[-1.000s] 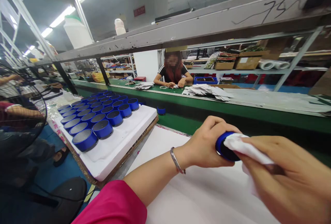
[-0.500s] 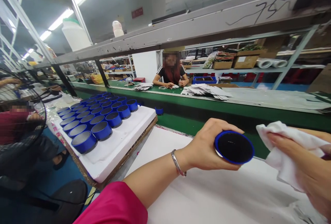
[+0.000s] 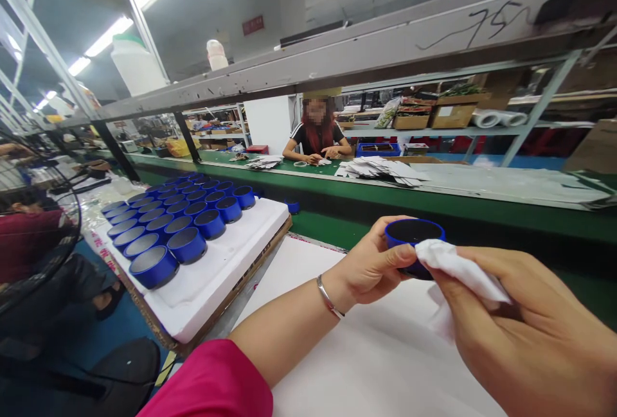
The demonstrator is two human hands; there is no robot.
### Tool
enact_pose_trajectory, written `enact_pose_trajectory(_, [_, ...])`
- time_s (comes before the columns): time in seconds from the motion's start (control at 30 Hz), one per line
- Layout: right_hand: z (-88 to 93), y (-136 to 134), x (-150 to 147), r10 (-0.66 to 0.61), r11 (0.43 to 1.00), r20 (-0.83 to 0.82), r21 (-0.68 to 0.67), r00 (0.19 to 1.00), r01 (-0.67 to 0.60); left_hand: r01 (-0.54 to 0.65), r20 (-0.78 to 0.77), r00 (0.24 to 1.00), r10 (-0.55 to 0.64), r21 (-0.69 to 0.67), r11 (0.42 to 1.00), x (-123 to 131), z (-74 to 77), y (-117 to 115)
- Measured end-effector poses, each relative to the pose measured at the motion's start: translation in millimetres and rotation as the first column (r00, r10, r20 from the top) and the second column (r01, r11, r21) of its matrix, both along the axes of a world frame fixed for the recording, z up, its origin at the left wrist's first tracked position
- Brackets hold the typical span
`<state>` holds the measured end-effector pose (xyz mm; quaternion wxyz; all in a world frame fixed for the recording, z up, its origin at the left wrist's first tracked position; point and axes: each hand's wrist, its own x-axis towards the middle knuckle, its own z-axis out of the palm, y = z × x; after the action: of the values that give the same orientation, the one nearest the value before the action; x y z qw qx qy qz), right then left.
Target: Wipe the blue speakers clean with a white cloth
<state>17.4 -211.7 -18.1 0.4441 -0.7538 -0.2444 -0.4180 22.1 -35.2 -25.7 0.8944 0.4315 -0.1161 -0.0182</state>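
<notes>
My left hand (image 3: 373, 266) is closed round a short blue cylinder with a dark round top (image 3: 415, 231), held above the white work surface (image 3: 376, 359). It looks like a small speaker housing. Between the thumb and fingers of my right hand (image 3: 525, 314) is a bunched white cloth (image 3: 456, 264), whose tip touches the near side of the cylinder. The cloth and my fingers hide part of its lower wall. To the left, rows of similar blue cylinders (image 3: 155, 267) stand on a white foam board (image 3: 212, 295).
A green conveyor belt (image 3: 332, 218) runs behind the work surface, with another blue cylinder (image 3: 292, 206) on it. Across it sits a co-worker (image 3: 315, 137) beside piles of white pieces (image 3: 380, 169). A metal shelf (image 3: 270, 70) crosses overhead. At left stands a fan (image 3: 38, 230).
My right hand has brought the cloth leftward onto the cylinder's side. My left hand has moved the cylinder slightly left and tilted it, so more of its side wall shows.
</notes>
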Motion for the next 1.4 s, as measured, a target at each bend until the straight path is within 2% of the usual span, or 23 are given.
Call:
enact_pose_trajectory(0.07, [2.7, 5, 2, -0.027, 0.992, -0.125, 0.122, 0.992, 0.042, 0.02, -0.009, 1.0, -0.02, -0.027, 0.999, 2, -2.3, -1])
enact_pose_trajectory(0.17, [4.5, -1, 17, -0.026, 0.947, -0.443, 0.276, 0.896, 0.164, 0.038, -0.018, 0.999, -0.039, -0.04, 0.999, 7, -7.4, -4])
enact_pose_trajectory(0.37, [15.8, -2, 31, 0.103, 0.885, -0.672, 0.399, 0.733, 0.241, -0.006, -0.008, 1.0, 0.007, 0.002, 1.0, 8, -12.9, -8])
enact_pose_trajectory(0.47, [18.0, 2, 31, 0.176, 0.854, -0.712, 0.454, 0.679, 0.254, -0.005, -0.034, 0.999, 0.005, -0.003, 1.0, 7, -12.1, -9])
enact_pose_trajectory(0.63, [14.2, 3, 32, 0.189, 0.857, -0.686, 0.465, 0.702, 0.223, 0.041, -0.131, 0.99, -0.045, -0.036, 0.999, 8, -8.2, -7])
enact_pose_trajectory(0.73, [10.5, 2, 32, 0.17, 0.868, -0.675, 0.447, 0.718, 0.216, 0.054, -0.118, 0.991, -0.059, -0.044, 0.998, 7, -4.0, -3])
enact_pose_trajectory(0.77, [8.8, 2, 31, 0.149, 0.88, -0.647, 0.432, 0.747, 0.199, 0.04, -0.102, 0.994, -0.044, -0.044, 0.998, 5, -2.3, -2])
enact_pose_trajectory(0.83, [4.6, 2, 29, 0.082, 0.928, -0.495, 0.354, 0.865, 0.115, -0.014, -0.074, 0.997, 0.012, -0.038, 0.999, 2, 1.6, -2])
enact_pose_trajectory(0.9, [0.2, 2, 26, 0.051, 0.982, -0.207, 0.19, 0.977, -0.011, -0.08, -0.057, 0.995, 0.078, -0.029, 0.996, -1, 5.8, -2])
enact_pose_trajectory(0.93, [-1.7, 3, 24, 0.066, 0.994, -0.047, 0.089, 0.997, -0.061, -0.106, -0.054, 0.993, 0.104, -0.02, 0.994, -2, 7.7, -2])
enact_pose_trajectory(1.0, [-4.5, 5, 22, 0.131, 0.988, 0.208, -0.104, 0.969, -0.111, -0.149, -0.058, 0.987, 0.149, 0.009, 0.989, -4, 11.1, -1])
enact_pose_trajectory(1.07, [-6.1, 5, 21, 0.192, 0.963, 0.352, -0.246, 0.916, -0.108, -0.171, -0.063, 0.983, 0.174, 0.041, 0.984, -4, 13.2, 1])
enact_pose_trajectory(1.13, [-6.8, 3, 25, 0.254, 0.935, 0.393, -0.334, 0.884, -0.119, -0.178, -0.075, 0.98, 0.184, 0.071, 0.981, -4, 13.9, 3])
enact_pose_trajectory(1.3, [-4.9, -15, 54, 0.434, 0.831, 0.306, -0.499, 0.847, -0.245, -0.218, -0.121, 0.967, 0.225, 0.066, 0.974, 1, 13.9, 7])
enact_pose_trajectory(1.4, [-0.6, -27, 69, 0.405, 0.838, 0.27, -0.492, 0.873, -0.236, -0.185, -0.07, 0.98, 0.186, 0.023, 0.983, 1, 16.4, 9])
